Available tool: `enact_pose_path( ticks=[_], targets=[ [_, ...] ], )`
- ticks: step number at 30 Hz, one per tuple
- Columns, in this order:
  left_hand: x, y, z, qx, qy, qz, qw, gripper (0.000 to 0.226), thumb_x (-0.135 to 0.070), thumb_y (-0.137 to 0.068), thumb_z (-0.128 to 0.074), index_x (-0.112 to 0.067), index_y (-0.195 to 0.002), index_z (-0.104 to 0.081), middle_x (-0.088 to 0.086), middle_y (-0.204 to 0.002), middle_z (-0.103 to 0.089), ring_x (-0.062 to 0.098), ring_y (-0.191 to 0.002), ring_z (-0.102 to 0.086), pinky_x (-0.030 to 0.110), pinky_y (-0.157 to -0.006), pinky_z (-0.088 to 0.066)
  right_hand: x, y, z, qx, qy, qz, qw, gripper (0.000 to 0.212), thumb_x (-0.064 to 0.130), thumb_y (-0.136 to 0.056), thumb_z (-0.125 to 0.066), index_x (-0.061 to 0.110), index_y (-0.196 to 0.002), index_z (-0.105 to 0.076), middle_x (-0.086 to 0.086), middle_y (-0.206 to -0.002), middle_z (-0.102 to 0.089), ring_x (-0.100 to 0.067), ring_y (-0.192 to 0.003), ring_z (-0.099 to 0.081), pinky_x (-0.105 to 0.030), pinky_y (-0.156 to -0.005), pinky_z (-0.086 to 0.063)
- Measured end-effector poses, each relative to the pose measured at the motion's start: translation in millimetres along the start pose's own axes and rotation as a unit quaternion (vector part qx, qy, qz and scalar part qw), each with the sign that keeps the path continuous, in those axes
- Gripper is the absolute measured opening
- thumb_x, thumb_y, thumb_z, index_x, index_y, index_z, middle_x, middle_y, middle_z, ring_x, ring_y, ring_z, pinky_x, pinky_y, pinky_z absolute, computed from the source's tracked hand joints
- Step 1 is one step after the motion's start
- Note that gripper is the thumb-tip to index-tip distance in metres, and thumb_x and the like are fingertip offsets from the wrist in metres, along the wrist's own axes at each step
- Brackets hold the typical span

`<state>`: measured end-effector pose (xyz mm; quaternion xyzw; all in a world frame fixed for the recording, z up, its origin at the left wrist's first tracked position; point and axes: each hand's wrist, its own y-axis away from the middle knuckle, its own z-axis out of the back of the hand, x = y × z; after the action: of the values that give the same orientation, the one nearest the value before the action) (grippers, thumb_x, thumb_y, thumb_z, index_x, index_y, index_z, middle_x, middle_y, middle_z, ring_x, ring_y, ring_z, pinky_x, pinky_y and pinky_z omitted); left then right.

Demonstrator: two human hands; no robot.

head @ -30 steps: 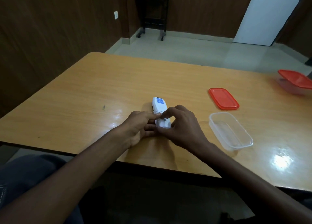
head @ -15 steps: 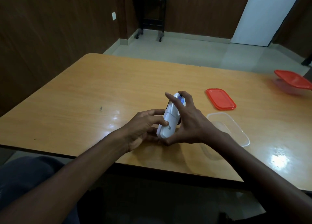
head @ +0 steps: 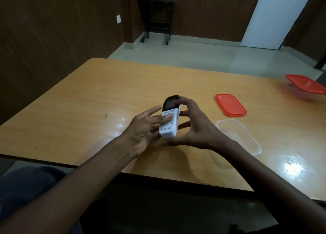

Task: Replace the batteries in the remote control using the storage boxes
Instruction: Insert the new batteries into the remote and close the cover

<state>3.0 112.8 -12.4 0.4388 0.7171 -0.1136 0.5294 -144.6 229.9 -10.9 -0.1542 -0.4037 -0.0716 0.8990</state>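
A white remote control (head: 169, 126) with a dark screen at its far end is held just above the wooden table (head: 88, 99), button side up. My left hand (head: 142, 130) supports it from the left, thumb on the buttons. My right hand (head: 192, 126) grips it from the right, fingers at the screen end and thumb under the near end. An open clear storage box (head: 241, 136) lies to the right, looking empty. Its red lid (head: 230, 104) lies flat behind it. A second box with a red lid (head: 306, 86) sits at the far right edge.
The near table edge runs just below my wrists. A dark small stand (head: 156, 18) with a white pot on it is against the far wall. A white door (head: 275, 17) is at the back right.
The remote was lifted from the table, where it lay back side up, and turned over; its buttons and screen now face me. Both hands stayed on it.
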Motion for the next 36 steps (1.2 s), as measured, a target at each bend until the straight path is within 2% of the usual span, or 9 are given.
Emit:
enact_pose_path(
  ticks=[4,6,11,15,18,22,27,32,36],
  targets=[
    [-2,-1,4,-0.018,0.013,-0.025,0.999,0.051,-0.006,-0.080,-0.076,-0.013,-0.130,-0.066,0.011,-0.104,-0.078,0.026,-0.098,-0.074,0.037,-0.075,-0.062,-3,0,-3,0.044,-0.111,-0.053,0.991,0.108,0.024,-0.061,-0.097,0.026,-0.147,-0.032,0.003,-0.153,-0.038,-0.011,-0.133,-0.051,-0.027,-0.096,-0.057],
    [-1,-2,5,-0.016,0.026,-0.027,0.999,0.044,-0.003,-0.084,-0.072,-0.017,-0.126,-0.069,0.009,-0.103,-0.079,0.023,-0.095,-0.075,0.039,-0.073,-0.063,-2,1,-3,0.034,-0.141,-0.074,0.987,0.100,0.026,-0.066,-0.094,0.029,-0.147,-0.035,0.003,-0.150,-0.044,-0.011,-0.129,-0.055,-0.026,-0.092,-0.058],
    [0,-3,4,-0.018,0.027,-0.033,0.999,0.038,-0.003,-0.084,-0.072,-0.017,-0.119,-0.071,0.007,-0.102,-0.079,0.020,-0.091,-0.075,0.040,-0.074,-0.062,1,1,-8,-0.050,-0.075,-0.057,0.994,0.085,0.024,-0.074,-0.090,0.023,-0.144,-0.043,0.000,-0.146,-0.048,-0.016,-0.122,-0.059,-0.027,-0.081,-0.063],
    [4,-3,1,-0.032,0.013,-0.039,0.999,0.038,0.000,-0.085,-0.071,-0.015,-0.120,-0.070,0.010,-0.100,-0.079,0.018,-0.083,-0.077,0.034,-0.058,-0.060,2,5,-13,-0.078,-0.030,-0.038,0.996,0.085,0.024,-0.072,-0.091,0.020,-0.143,-0.043,0.001,-0.145,-0.045,-0.017,-0.119,-0.058,-0.023,-0.077,-0.062],
    [6,-3,1,-0.047,0.000,-0.044,0.998,0.037,0.002,-0.086,-0.068,-0.014,-0.119,-0.071,0.011,-0.095,-0.079,0.018,-0.082,-0.077,0.036,-0.064,-0.062,3,7,-15,-0.089,-0.018,-0.038,0.995,0.091,0.027,-0.072,-0.091,0.020,-0.147,-0.039,0.000,-0.148,-0.044,-0.014,-0.118,-0.057,-0.012,-0.072,-0.058],
    [6,-5,2,-0.064,-0.008,-0.049,0.997,0.038,0.003,-0.086,-0.064,-0.014,-0.119,-0.072,0.011,-0.096,-0.079,0.021,-0.085,-0.077,0.036,-0.070,-0.061,7,7,-19,-0.107,-0.041,-0.068,0.991,0.101,0.026,-0.072,-0.091,0.020,-0.153,-0.032,0.000,-0.152,-0.046,-0.017,-0.125,-0.058,-0.023,-0.081,-0.060],
    [8,-5,-2,-0.075,0.000,-0.044,0.996,0.037,0.005,-0.085,-0.065,-0.013,-0.116,-0.072,0.010,-0.090,-0.079,0.018,-0.075,-0.077,0.029,-0.059,-0.061,11,7,-24,-0.136,-0.006,-0.121,0.983,0.088,0.033,-0.072,-0.089,0.022,-0.147,-0.045,0.005,-0.119,-0.067,0.002,-0.085,-0.065,-0.006,-0.064,-0.051],
    [9,-3,-9,-0.072,0.008,-0.042,0.996,0.032,0.005,-0.085,-0.068,-0.012,-0.112,-0.072,0.008,-0.086,-0.080,0.017,-0.070,-0.077,0.027,-0.055,-0.059,17,11,-24,-0.168,0.081,-0.145,0.972,0.068,0.041,-0.072,-0.082,0.022,-0.134,-0.061,0.004,-0.104,-0.074,-0.010,-0.084,-0.070,-0.038,-0.073,-0.061],
    [13,-10,-10,-0.071,-0.079,-0.064,0.992,0.028,-0.006,-0.089,-0.070,-0.013,-0.116,-0.072,0.014,-0.100,-0.078,0.025,-0.085,-0.076,0.035,-0.067,-0.063,17,11,-15,-0.195,0.118,-0.159,0.961,0.053,0.040,-0.069,-0.081,0.020,-0.117,-0.071,0.004,-0.092,-0.076,-0.011,-0.078,-0.069,-0.034,-0.068,-0.058]
  ],
)
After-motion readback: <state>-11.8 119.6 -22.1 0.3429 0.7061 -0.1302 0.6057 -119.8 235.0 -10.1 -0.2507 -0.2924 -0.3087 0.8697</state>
